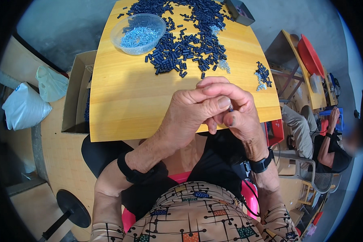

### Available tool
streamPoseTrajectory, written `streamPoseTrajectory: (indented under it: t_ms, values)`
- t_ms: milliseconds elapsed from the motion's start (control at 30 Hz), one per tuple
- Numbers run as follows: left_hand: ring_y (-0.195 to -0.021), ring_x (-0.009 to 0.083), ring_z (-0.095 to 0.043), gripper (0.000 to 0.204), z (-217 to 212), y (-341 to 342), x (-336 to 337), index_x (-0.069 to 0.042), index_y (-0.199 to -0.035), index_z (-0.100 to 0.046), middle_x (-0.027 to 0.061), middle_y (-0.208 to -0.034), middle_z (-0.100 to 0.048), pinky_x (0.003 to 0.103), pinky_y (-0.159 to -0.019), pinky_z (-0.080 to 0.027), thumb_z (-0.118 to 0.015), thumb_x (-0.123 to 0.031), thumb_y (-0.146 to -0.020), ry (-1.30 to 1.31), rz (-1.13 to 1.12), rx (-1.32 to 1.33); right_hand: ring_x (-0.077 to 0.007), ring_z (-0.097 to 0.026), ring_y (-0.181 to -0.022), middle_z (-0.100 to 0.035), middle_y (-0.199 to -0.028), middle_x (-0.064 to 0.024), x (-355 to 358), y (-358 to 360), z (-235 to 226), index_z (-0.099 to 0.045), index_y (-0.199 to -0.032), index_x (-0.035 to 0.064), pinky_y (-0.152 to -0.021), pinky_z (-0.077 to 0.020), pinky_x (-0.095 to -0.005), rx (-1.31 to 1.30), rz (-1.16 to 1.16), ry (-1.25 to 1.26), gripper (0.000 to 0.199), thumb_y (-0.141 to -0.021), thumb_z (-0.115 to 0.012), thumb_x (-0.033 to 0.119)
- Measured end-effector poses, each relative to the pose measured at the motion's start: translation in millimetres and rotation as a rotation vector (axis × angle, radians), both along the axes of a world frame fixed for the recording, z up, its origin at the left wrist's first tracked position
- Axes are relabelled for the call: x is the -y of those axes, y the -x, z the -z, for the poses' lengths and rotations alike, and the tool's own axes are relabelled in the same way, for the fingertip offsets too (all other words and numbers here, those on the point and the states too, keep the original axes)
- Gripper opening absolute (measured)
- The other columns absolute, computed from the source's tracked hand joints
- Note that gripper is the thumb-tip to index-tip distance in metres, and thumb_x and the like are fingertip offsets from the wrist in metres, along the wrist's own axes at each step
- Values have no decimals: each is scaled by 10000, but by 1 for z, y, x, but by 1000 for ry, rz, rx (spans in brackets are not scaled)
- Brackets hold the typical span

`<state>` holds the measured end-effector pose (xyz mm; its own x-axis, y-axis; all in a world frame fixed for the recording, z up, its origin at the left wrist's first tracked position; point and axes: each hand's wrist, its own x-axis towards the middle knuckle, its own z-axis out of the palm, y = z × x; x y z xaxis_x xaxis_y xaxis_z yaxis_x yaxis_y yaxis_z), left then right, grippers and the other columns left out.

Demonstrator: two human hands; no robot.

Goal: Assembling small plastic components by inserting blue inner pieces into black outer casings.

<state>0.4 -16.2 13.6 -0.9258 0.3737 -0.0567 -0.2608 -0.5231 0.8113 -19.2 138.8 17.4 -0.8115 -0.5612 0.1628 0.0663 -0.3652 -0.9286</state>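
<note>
Ideally, left hand [185,113] and right hand [243,117], fingertips closed on a small dark piece [230,108], steady it above the wood-grain tabletop [121,101], near side.

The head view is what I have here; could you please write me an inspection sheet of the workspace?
Surface: yellow wooden table, bare near the person.
Things: many dark cylindrical pieces spread loosely; clear round bowl holding small shiny pieces.
Clutter: a small mixed pile near the right edge; dark tray at the far right corner.
Hands: left hand and right hand meet at a small dark item, mostly hidden; which grips it is unclear.
Cables: thin black cable at the person's right side.
Surroundings: cardboard box, bags, red basin, seated person.
</note>
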Motion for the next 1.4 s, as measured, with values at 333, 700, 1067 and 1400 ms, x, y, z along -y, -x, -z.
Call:
streamPoseTrajectory:
  t_ms: [333,700,1067,1400]
  values:
    - [-585,62,-552,144,1,-16,-11,-4,-886,-677,42,-727,-633,169,-484,-432,-667,-137,-829,-263,-10,22,-171,-612,-801,-510,-1150,-182,0,-8,-18,-622,-1022,-64,-696,-534,-268,-120,17,-5,418,-647,-775,42]
    - [-541,50,-511,185,7,-23,-24,-5,-790,-657,14,-634,-580,167,-472,-399,-634,-174,-863,-280,-68,8,-293,-516,-945,-576,-951,-129,8,-17,-22,-563,-765,4,-822,-437,-414,-258,241,-223,563,-669,-722,536]
    - [-668,53,-521,146,4,-21,-29,1,-865,-662,0,-727,-580,180,-580,-430,-599,-129,-883,-469,-126,-12,-281,-554,-903,-599,-888,-158,26,-8,-3,-603,-795,-44,-931,-414,-499,-287,316,46,494,-745,-691,440]
    - [-612,35,-493,124,21,-6,-32,-23,-853,-644,-10,-697,-561,181,-557,-391,-580,-124,-885,-490,-296,169,-73,-507,-549,-570,-1026,-197,27,7,17,-557,-958,-94,-666,-414,-242,56,168,141,435,-843,-626,320]
